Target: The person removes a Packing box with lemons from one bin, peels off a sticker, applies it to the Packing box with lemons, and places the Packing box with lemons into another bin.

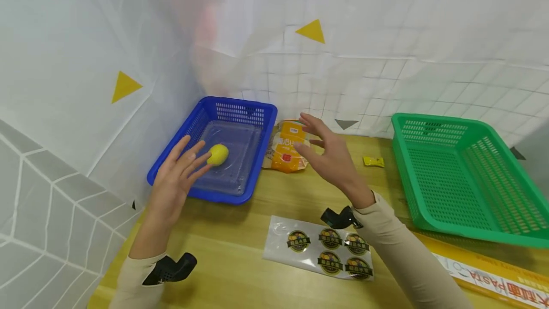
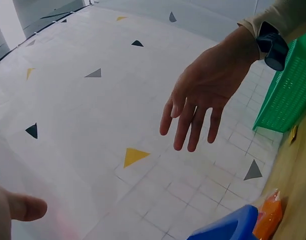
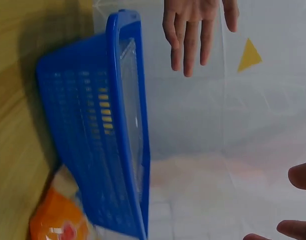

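In the head view my left hand (image 1: 173,180) is held above the near left side of a blue basket (image 1: 268,151), fingers spread and nothing in them. Inside that basket lies a yellow round fruit, perhaps a lemon (image 1: 219,154), on a clear plastic tray (image 1: 240,144). My right hand (image 1: 330,156) hovers in front of an orange and yellow food packet (image 1: 291,144), its fingers loosely bent and holding nothing. The left wrist view shows the right hand (image 2: 208,85) hanging free in the air. Fingers of the left hand (image 3: 193,27) point down beyond the basket in the right wrist view.
A green basket (image 1: 405,180) stands on the right. Near it lies a small yellow wrapped packet (image 1: 373,161). A clear sheet with several round labels (image 1: 300,241) lies at the front, and a yellow pasta box (image 1: 493,271) at the right edge. White sheeting (image 1: 364,75) hangs behind.
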{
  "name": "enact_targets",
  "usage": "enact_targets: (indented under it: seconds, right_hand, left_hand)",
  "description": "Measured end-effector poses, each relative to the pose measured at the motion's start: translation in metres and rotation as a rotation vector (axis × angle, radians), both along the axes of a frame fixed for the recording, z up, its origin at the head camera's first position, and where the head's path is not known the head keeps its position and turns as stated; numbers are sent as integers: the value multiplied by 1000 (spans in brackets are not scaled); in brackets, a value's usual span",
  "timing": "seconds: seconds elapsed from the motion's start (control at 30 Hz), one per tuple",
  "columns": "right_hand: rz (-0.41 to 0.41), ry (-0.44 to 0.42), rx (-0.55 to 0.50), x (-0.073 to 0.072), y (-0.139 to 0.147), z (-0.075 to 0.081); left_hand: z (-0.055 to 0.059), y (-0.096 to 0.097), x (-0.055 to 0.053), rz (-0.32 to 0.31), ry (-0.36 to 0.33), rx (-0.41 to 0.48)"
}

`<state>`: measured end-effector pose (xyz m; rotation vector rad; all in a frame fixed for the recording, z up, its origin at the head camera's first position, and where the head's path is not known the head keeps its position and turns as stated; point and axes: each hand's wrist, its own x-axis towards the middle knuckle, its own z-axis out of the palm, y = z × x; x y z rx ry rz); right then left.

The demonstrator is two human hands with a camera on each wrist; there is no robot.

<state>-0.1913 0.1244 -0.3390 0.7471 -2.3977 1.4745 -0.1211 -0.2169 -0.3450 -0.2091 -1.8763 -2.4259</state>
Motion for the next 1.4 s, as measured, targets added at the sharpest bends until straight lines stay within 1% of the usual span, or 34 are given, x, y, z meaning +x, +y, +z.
enact_targets:
  seconds: [0.07, 0.17, 0.27, 0.37, 0.47, 0.53, 0.57, 0.63, 0.7, 0.8, 0.87, 0.9, 0.97, 1.07, 1.17, 1.3, 1.4]
  right_hand:
    - [44, -57, -23, -7, -12, -1]
    - [83, -138, -53, -17, -27, -3]
    - [91, -188, -63, -27, -39, -5]
    - [89, -242, -48, -37, -51, -8]
    - [96, -317, -21, -46, -64, -11]
    - [106, -364, -6, -51, -73, -13]
    - [108, -382, 0, -54, -77, -13]
    - [108, -405, 7, -59, -85, -16]
    - [93, -415, 24, -63, -92, -17]
    - [62, -421, 64, -69, -101, -19]
    - [49, -426, 97, -73, -107, -20]
    - [43, -432, 112, -75, -110, -20]
    - [32, -451, 137, -76, -116, -20]
    - [14, -481, 164, -76, -125, -18]
    - [-1, -523, 152, -74, -133, -17]
    - [-32, -592, 89, -69, -145, -21]
    - [-62, -627, 27, -65, -155, -25]
  left_hand:
    - [-3, -7, 7, 13, -17, 29]
    - [-8, -17, 15, 28, -29, 71]
    - [-13, -26, 20, 38, -24, 115]
    - [-18, -32, 24, 63, -17, 146]
    - [-23, -38, 28, 116, -23, 145]
    - [-26, -41, 29, 179, -47, 141]
    - [-28, -43, 30, 219, -65, 152]
    - [-31, -45, 31, 323, -105, 186]
    - [-34, -46, 30, 440, -147, 254]
    - [-41, -47, 29, 604, -185, 320]
    - [-46, -47, 28, 680, -209, 345]
    - [-49, -47, 27, 701, -220, 350]
    - [-54, -48, 25, 710, -245, 360]
    - [-63, -47, 20, 672, -274, 418]
    - [-71, -43, 14, 641, -290, 429]
    - [-80, -35, 10, 631, -272, 394]
    - [-85, -28, 6, 636, -232, 408]
